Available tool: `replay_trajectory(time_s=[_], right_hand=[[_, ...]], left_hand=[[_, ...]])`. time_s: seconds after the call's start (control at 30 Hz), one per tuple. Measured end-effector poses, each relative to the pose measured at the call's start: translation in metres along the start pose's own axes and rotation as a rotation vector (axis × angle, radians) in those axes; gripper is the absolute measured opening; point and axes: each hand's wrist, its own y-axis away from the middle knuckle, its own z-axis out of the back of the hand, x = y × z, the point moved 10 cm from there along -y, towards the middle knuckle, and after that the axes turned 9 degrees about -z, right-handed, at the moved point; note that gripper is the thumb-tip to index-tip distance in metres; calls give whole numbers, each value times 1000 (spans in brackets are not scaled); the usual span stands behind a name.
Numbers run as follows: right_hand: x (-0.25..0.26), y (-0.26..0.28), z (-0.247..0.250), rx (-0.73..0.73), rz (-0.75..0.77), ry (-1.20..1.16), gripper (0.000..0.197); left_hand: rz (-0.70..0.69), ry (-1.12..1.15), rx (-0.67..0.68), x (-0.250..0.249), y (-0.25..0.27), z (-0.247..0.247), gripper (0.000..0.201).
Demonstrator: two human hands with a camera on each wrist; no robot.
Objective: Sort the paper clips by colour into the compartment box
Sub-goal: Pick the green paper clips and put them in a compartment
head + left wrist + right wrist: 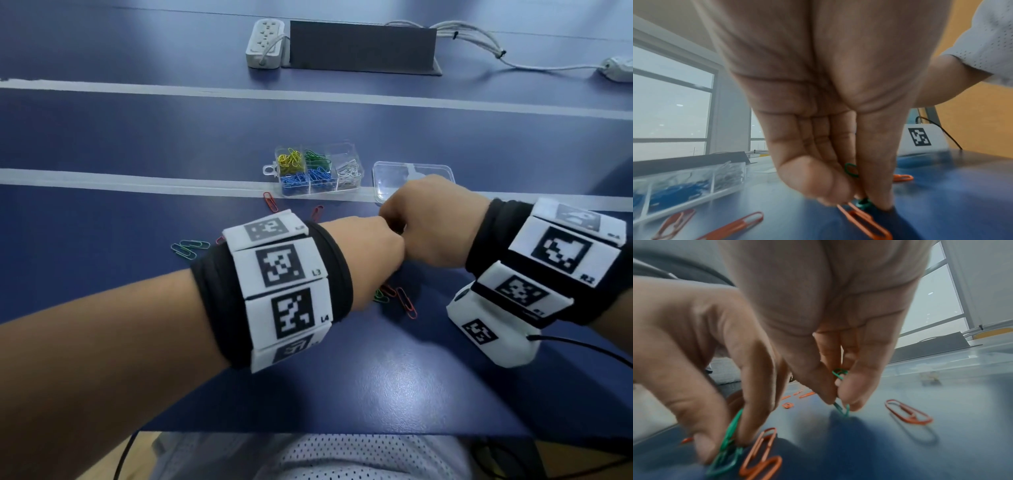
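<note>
Both hands meet over the blue table, in front of the clear compartment box (346, 152), which holds yellow, green, blue and white clips. My left hand (859, 199) pinches a green paper clip (850, 169) between thumb and fingers, its tips down on the table beside an orange clip (865, 219). My right hand (840, 400) pinches another green clip (840, 373) just above the table. In the head view the left hand (373, 250) and right hand (394, 219) touch knuckle to knuckle and hide what they hold.
The box's clear lid (424, 171) lies right of it. Loose red clips (270, 202) and green clips (190, 246) lie to the left; more red and green ones (404, 301) lie under my left wrist. A power strip (265, 42) and grey stand (359, 46) sit far back.
</note>
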Motion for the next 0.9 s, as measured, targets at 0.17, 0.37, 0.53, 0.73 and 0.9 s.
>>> replay_trajectory(time_s=[0.17,0.37,0.53,0.73,0.9], right_hand=[[-4,-5,1,9,4,-48,15],[-5,-28,22,3,-59,-205,15],[-2,-66,37,-44,-155,-461,14],[19,-100,51,-97,-186,-444,15],[35,-110,57,-89,-165,-397,24]], left_hand=[[60,-18,-12,6,2,2,36],[131,121,-138,45,6,24,18],[358,87,-227,116,8,49,25],[542,33,-158,176,0,45,26],[520,3,-141,177,-10,49,28]])
